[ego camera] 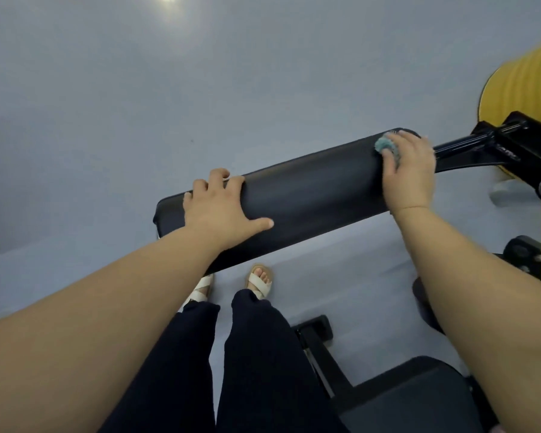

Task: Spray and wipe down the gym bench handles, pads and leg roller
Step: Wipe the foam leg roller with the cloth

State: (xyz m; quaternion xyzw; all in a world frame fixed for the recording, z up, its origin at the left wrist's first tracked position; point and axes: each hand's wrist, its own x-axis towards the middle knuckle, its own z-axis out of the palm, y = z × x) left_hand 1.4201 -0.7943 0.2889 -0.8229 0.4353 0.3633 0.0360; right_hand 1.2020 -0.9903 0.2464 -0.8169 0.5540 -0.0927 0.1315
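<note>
The pad (310, 195) lies left to right before me; I judge it stiff, cushioned and slick. My left grip (219, 207) holds its left end, fingers curled over the far edge. My right grip (413, 170) bunches the soft cloth (384, 145) against its right end.

A gym it was, black bench pad (294, 198) mid-frame, steel frame (481, 148) at right, yellow equipment (525, 82) upper right, grey floor (200, 73).
</note>
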